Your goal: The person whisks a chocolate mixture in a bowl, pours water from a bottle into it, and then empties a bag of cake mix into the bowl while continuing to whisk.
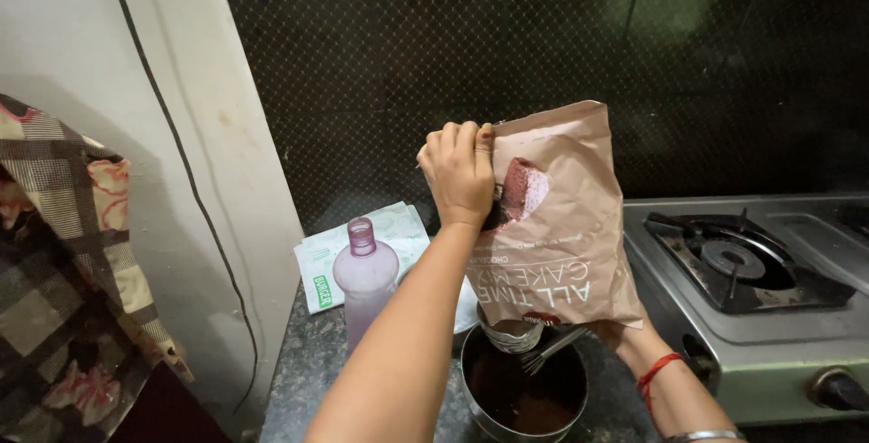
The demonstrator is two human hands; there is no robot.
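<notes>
Brown paper bag (561, 226) upside-down, long axis vertical | left hand (460, 174) pinching bottom edge | right hand (625, 333) unclear

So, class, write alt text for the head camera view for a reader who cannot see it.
A left hand grips the upturned end of an inverted brown paper bag over a steel pot of dark powder. The right hand supports it below, beside a gas stove and a purple bottle.

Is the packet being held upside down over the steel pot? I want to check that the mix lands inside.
Yes, the left hand grips the brown packet by its raised bottom edge, mouth down over the steel pot.
</notes>
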